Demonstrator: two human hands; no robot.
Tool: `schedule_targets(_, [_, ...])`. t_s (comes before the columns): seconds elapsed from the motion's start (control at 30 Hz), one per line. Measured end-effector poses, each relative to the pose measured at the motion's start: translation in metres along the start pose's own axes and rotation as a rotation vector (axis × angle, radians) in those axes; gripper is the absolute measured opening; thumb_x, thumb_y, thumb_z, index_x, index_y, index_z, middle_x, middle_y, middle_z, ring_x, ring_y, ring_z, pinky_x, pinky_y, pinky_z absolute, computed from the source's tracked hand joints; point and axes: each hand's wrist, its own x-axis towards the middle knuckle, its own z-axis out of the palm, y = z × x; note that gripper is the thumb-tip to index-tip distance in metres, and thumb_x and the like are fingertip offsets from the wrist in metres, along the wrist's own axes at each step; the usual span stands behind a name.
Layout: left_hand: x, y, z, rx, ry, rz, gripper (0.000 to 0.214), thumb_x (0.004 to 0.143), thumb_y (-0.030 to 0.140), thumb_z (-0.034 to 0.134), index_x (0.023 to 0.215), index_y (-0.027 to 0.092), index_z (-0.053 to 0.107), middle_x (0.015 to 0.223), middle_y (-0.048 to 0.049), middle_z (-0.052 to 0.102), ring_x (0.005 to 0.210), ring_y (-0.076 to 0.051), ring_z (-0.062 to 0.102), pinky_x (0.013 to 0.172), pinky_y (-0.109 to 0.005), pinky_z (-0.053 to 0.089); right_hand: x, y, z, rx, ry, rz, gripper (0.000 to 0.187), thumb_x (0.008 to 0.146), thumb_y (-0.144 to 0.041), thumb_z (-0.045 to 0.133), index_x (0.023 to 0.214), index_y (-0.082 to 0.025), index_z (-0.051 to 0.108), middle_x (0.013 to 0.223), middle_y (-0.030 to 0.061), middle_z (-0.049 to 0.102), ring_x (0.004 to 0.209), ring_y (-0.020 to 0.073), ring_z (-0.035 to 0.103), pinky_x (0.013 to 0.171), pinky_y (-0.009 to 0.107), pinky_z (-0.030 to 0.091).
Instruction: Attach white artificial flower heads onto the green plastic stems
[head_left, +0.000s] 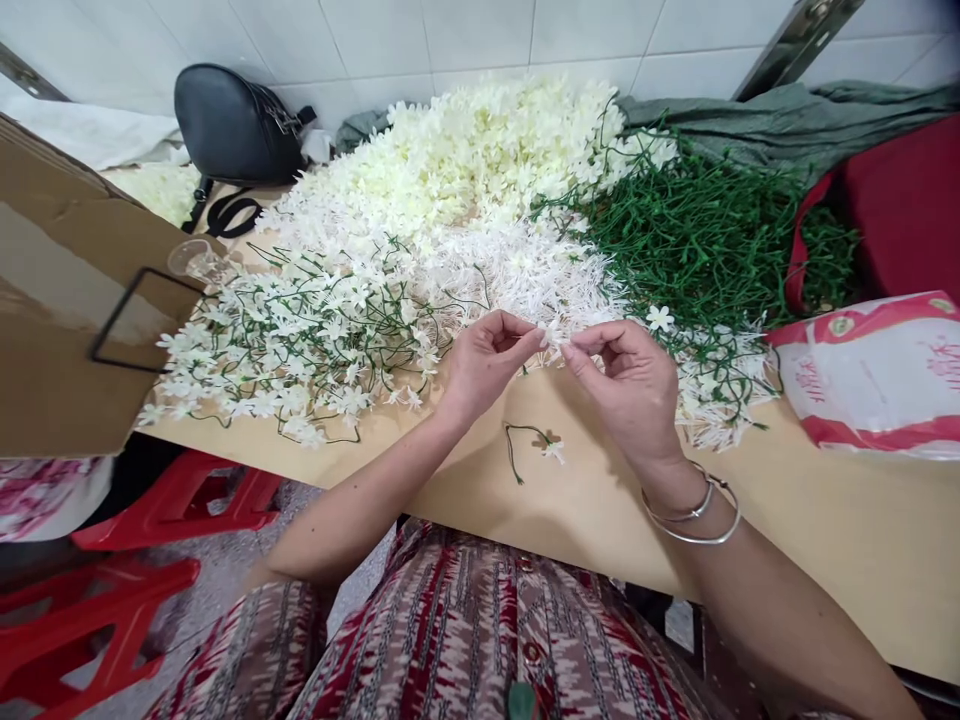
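Between my fingertips is a small white artificial flower (553,332), held over the near edge of the white pile. My left hand (491,362) pinches it from the left. On its other side my right hand (626,385), with bangles on the wrist, closes thumb and forefinger on the same flower. Just below my hands, a single flower on a green stem (553,450) lies on the table (465,480). Loose white flower pieces (517,270) are heaped right behind my fingers. Left of them spreads a pile of stemmed white flowers (322,330).
Cream petals (480,150) are mounded at the back, with green stems (697,230) heaped to their right. A pink-and-white bag (877,375) and red cloth (907,200) sit far right. A cardboard box (67,300), black bag (232,125) and red stools (97,620) are left.
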Motion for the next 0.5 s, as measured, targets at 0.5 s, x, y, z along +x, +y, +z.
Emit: schedule_targets(0.5, [-0.030,-0.018,0.010,0.183,0.070,0.329,0.023,0.093,0.042,0.079,0.089,0.021,0.071,0.102,-0.0049,0.080,0.084,-0.013,0.073,0.080,-0.028,0.059,-0.007,0.011,0.011,0.150,-0.028,0.129,0.023,0.078,-0.021,0.075,0.093,-0.028,0.058,0.068,-0.0062,0.060,0.058,0.0129,0.056,0.053,0.028,0.048])
